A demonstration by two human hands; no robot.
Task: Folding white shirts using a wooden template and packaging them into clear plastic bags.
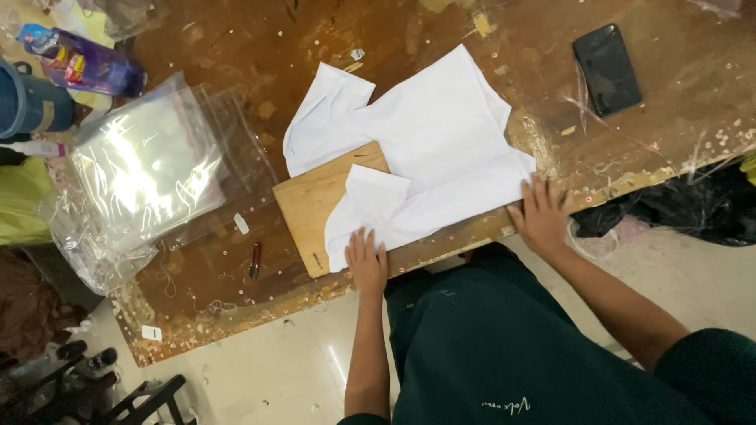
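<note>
Two hands [367, 262] [542, 212], one white shirt [433, 149]

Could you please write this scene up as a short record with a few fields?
Surface: worn brown wooden table
Main item: white garment, spread flat, sleeves folded in over a wooden board
Left hand: flat, fingers on the garment's near edge
Right hand: flat on the table edge, fingers touching the garment's corner
To the left: stack of clear plastic bags
Near the board: small dark pen-like tool
Far right: black phone, lying flat
</note>
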